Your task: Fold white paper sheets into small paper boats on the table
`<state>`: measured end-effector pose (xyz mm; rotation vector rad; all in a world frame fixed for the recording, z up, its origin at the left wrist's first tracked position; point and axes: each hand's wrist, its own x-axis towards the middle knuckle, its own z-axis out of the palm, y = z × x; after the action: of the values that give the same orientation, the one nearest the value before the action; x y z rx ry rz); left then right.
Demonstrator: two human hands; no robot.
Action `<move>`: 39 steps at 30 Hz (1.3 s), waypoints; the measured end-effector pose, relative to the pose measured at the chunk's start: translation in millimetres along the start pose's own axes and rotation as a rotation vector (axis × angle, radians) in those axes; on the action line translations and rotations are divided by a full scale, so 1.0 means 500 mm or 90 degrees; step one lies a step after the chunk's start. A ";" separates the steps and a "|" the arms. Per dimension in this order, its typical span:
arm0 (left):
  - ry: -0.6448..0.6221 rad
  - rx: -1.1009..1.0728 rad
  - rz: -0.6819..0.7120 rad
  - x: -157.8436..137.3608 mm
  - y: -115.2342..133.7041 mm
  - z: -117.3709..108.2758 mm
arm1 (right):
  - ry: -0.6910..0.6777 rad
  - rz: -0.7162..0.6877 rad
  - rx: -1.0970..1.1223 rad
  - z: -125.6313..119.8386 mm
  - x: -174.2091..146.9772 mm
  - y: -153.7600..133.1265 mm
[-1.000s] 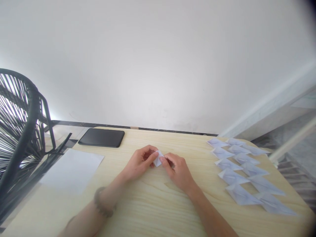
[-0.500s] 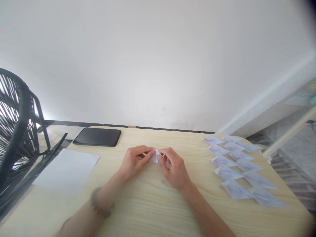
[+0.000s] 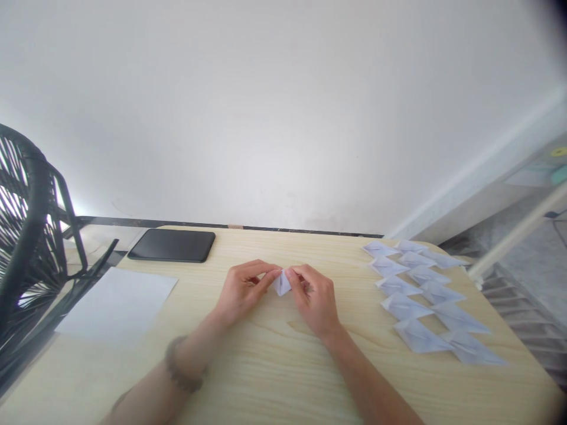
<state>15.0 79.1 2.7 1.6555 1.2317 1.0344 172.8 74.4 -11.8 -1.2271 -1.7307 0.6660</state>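
Note:
A small folded piece of white paper (image 3: 282, 285) is pinched between my two hands above the middle of the table. My left hand (image 3: 245, 290) grips its left side with thumb and forefinger. On the other side, my right hand (image 3: 315, 297) holds it the same way, thumb on the near face. The piece comes to a point at the bottom and shows a crease down its middle; my fingertips cover its upper edges. Several folded white paper pieces (image 3: 401, 306), pointed in shape, lie in two columns to the right of my right hand.
Flat white paper (image 3: 117, 304) lies at the table's left. Behind it rests a black smartphone (image 3: 172, 245). A dark woven chair (image 3: 33, 224) stands beyond the left edge. The wooden table (image 3: 266, 378) meets a white wall (image 3: 274, 118) at the back. A pale pole (image 3: 518, 233) slants past the right corner.
The folded paper has spread wider between my fingers and shows more of its face. My right thumb has shifted up along it. The view has moved slightly.

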 end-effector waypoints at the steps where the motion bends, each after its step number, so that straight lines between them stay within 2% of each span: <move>1: 0.019 -0.022 -0.022 0.000 -0.002 0.000 | 0.015 0.016 0.013 -0.001 0.000 0.000; 4: 0.079 -0.087 -0.069 0.002 -0.007 -0.003 | 0.050 0.058 0.053 -0.003 0.000 0.000; 9: 0.153 -0.241 -0.080 0.008 -0.014 -0.004 | 0.110 0.109 0.134 -0.002 0.001 0.000; 11: 0.159 -0.317 -0.087 0.012 -0.015 -0.001 | 0.137 0.121 0.169 -0.002 0.001 0.000; 16: 0.052 -0.452 -0.106 0.013 -0.003 0.006 | 0.150 0.116 0.193 -0.001 0.003 0.001; 24: -0.078 -0.312 -0.055 0.006 -0.008 -0.014 | 0.112 0.061 0.122 -0.002 0.002 0.000; 30: -0.101 -0.305 -0.088 0.009 -0.021 -0.014 | 0.037 0.035 0.112 -0.004 0.003 -0.002; 36: -0.162 -0.338 -0.108 0.009 -0.019 -0.026 | 0.029 0.010 0.052 -0.006 0.003 0.001; 39: -0.162 -0.306 -0.131 0.009 -0.018 -0.029 | 0.038 0.009 0.058 -0.005 0.002 0.001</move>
<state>-0.6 87.4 -0.3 1.2156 0.8789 0.8752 175.1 75.4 -10.6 -1.1852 -1.6271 0.7019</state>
